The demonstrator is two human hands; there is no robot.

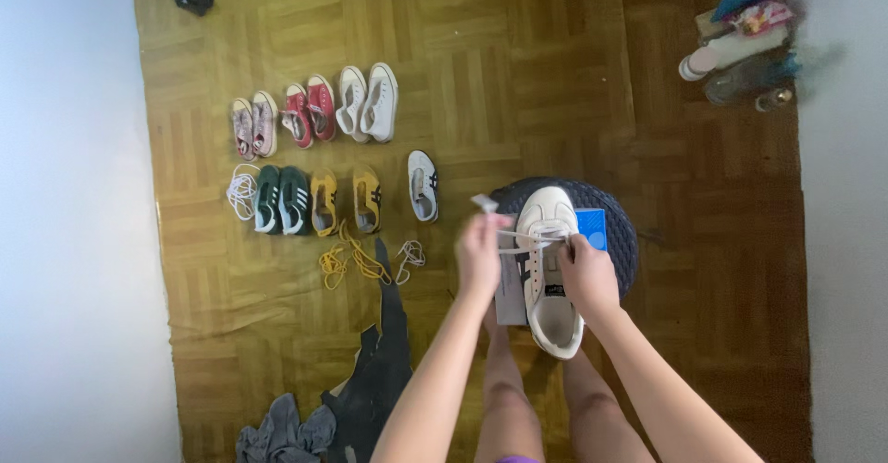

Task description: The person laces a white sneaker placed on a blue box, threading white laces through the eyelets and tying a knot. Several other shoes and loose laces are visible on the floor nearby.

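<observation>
Our white shoe [548, 269] sits on the round stool [622, 241]. Our left hand [478, 255] pinches the lace [527, 236]; our right hand [585, 273] grips the shoe. We should pull gently and keep it flat.

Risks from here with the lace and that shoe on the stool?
1. The white shoe overhangs the dark round stool toward the person; a hard lace pull might tip it off.
2. The left hand draws the white lace sideways while the right hand steadies the shoe, so the lace ends may come out uneven.
</observation>
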